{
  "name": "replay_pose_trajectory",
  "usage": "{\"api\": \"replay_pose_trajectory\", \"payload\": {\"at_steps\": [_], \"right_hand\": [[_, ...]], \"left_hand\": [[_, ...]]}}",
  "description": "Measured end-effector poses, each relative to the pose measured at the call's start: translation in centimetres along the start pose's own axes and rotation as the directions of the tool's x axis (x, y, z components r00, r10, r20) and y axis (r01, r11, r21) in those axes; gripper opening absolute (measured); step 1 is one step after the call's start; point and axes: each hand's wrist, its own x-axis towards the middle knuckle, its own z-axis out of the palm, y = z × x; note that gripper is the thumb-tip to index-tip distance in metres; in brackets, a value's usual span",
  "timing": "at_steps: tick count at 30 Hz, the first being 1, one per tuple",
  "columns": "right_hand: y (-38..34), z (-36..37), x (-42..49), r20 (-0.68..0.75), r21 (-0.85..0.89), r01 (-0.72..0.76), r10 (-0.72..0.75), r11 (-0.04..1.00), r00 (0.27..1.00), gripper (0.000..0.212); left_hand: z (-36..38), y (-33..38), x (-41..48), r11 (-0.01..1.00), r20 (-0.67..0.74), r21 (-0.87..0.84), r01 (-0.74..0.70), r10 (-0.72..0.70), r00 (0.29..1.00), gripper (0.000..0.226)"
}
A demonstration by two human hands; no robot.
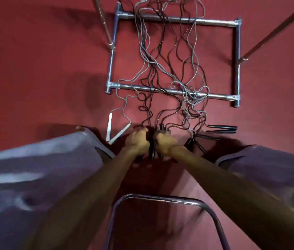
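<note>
Fig.: 2 hands, centre. R hand (164, 143) fingers curled round blk handle bundle (162, 130); L hand (137, 141) curled, blurred, grip can't tell. 2 white handles (109, 129) at 9 o'clock; 1 metal frame (178, 20) at 12.

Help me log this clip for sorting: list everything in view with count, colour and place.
cords: many, grey and black, tangled across the frame down to the hands
dark bundle: one, black, between the hands
white handles: two, white, floor left of the hands
black handles: several, black, floor right of the hands
metal frame: one, silver, floor, top centre
chair tube: one, chrome, bottom centre
floor: red, throughout
trouser legs: two, grey, both lower sides
left hand: beside the bundle, grip blurred
right hand: grips the bundle
</note>
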Motion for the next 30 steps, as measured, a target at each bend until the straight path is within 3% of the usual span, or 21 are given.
{"api": "replay_pose_trajectory", "payload": {"at_steps": [3, 6, 9, 11, 15, 17, 21, 23, 27, 30], "right_hand": [[-0.5, 0.9, 3.2, 0.049, -0.101, 0.019, -0.014, 0.995, 0.999, 0.051], [-1.0, 1.7, 5.7, 0.077, -0.224, -0.010, 0.028, 0.975, 0.997, 0.049], [-1.3, 2.4, 7.5, 0.052, -0.226, -0.044, 0.057, 0.973, 0.997, 0.054], [-1.8, 2.1, 8.3, 0.041, -0.127, -0.073, 0.078, 0.989, 0.996, 0.054], [-2.8, 0.6, 7.7, -0.063, 0.250, -0.145, 0.166, 0.957, 0.984, 0.023], [-2.9, -0.3, 6.7, -0.120, 0.478, -0.127, 0.208, 0.869, 0.971, 0.013], [-3.9, -4.0, 3.0, -0.110, 0.813, 0.000, 0.154, 0.582, 0.982, 0.019], [-4.3, -6.4, 0.8, -0.160, 0.857, 0.081, 0.114, 0.508, 0.981, 0.019], [-5.1, -12.0, -3.8, -0.289, 0.873, 0.202, 0.138, 0.444, 0.947, 0.016], [-5.8, -15.8, -7.5, -0.349, 0.838, 0.258, 0.111, 0.481, 0.930, 0.030]], "left_hand": [[0.8, -1.5, 2.2, 0.996, 0.012, -0.011, 0.091, -0.091, 0.996, 0.041], [4.3, -5.3, 5.7, 1.000, -0.018, -0.011, -0.004, 0.004, 1.000, 0.071], [6.4, -7.6, 8.1, 0.999, 0.017, -0.021, 0.038, -0.038, 0.999, 0.057], [4.6, -6.5, 7.6, 0.997, 0.029, -0.058, 0.055, -0.054, 0.998, 0.049], [3.3, -6.0, 7.5, 0.997, 0.042, -0.051, 0.050, -0.048, 0.998, 0.047], [3.5, -5.7, 7.4, 0.995, 0.050, -0.087, 0.041, -0.036, 0.998, 0.054], [0.7, -2.5, 5.1, 0.954, 0.003, -0.297, 0.036, -0.037, 0.999, 0.072], [-0.6, -1.4, 5.1, 0.899, -0.029, -0.437, 0.005, -0.019, 0.999, 0.056], [-4.1, 1.8, 4.7, 0.868, -0.087, -0.463, -0.180, 0.157, 0.984, 0.024], [-8.6, 6.1, 0.6, 0.818, -0.119, -0.516, -0.255, 0.226, 0.967, 0.025]]}}
